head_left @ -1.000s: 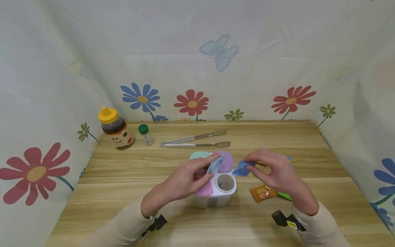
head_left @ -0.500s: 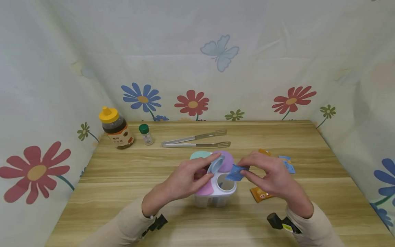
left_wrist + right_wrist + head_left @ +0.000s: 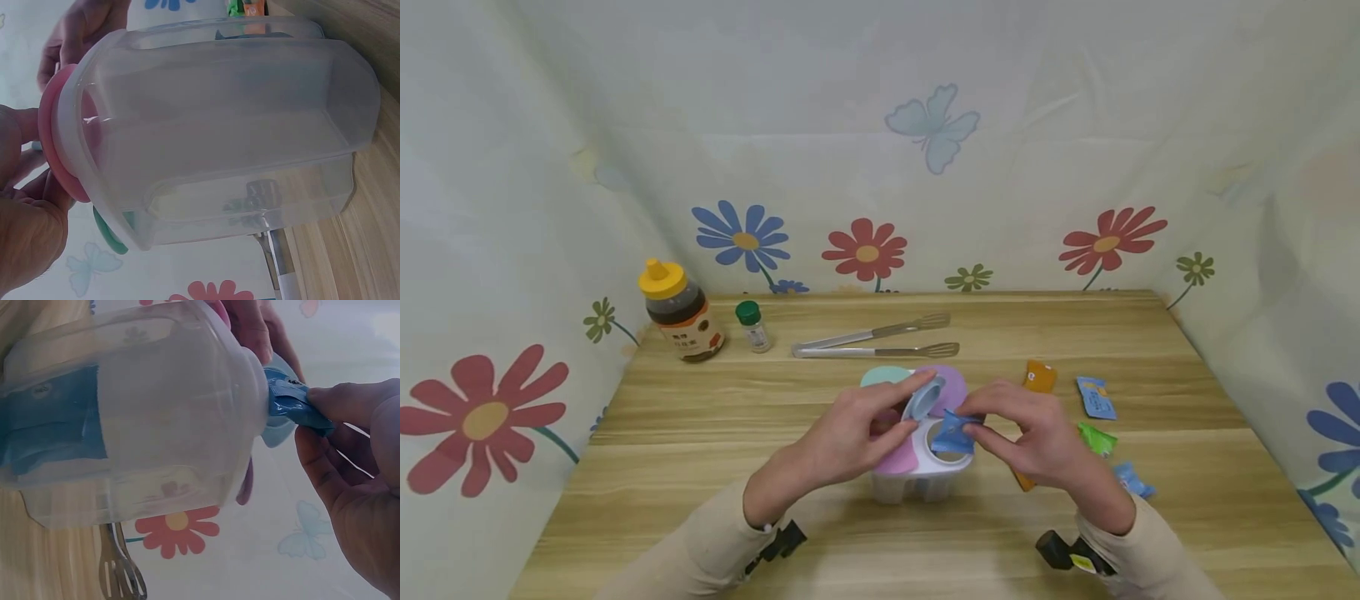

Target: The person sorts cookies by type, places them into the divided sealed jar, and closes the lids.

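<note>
In the head view a clear plastic storage box [image 3: 889, 490] with a white top and coloured round lids stands mid-table. My left hand [image 3: 848, 429] holds the light blue lid [image 3: 922, 402] tilted up between thumb and index finger. Beside it, the round opening [image 3: 957, 457] is uncovered. My right hand [image 3: 1036, 429] pinches a small blue packet [image 3: 953, 433] by one end, its other end right at that opening. The right wrist view shows another blue packet [image 3: 59, 419] lying at the bottom of the box. The pink lid [image 3: 56, 134] is down on its compartment.
Right of the box lie orange packets [image 3: 1040, 377], blue packets [image 3: 1097, 397] and a green packet [image 3: 1097, 439]. Metal tongs [image 3: 880, 352] lie behind the box. At the back left stand a yellow-capped jar [image 3: 685, 321] and a green-capped shaker [image 3: 753, 327].
My right hand has moved left with the blue packet, from beside the box to over the opening. The packets on the right have come into fuller view. My left hand has stayed at the lid.
</note>
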The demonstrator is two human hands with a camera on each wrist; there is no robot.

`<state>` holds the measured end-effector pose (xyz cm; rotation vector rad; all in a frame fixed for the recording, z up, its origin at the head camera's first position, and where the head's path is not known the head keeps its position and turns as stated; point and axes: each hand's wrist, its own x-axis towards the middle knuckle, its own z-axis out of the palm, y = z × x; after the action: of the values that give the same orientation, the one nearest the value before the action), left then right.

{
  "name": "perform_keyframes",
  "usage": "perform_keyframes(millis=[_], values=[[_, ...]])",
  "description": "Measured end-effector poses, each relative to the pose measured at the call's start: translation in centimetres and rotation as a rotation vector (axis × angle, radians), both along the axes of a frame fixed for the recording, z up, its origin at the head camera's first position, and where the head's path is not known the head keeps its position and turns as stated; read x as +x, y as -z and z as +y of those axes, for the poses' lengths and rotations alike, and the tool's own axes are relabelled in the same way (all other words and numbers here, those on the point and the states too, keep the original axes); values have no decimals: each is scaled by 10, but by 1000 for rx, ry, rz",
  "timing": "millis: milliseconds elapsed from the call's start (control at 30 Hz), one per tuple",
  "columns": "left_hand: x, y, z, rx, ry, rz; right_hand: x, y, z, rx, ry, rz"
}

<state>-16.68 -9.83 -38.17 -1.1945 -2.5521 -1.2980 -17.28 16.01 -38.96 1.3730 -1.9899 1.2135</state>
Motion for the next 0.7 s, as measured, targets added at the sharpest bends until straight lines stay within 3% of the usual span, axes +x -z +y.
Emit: perform_keyframes(millis=[300,700], values=[[0,2,1,31,15,17,0,6,-9,-18,-23,-1],[-2,2,1,17,7,50,1,15,-15,94,-7,73]])
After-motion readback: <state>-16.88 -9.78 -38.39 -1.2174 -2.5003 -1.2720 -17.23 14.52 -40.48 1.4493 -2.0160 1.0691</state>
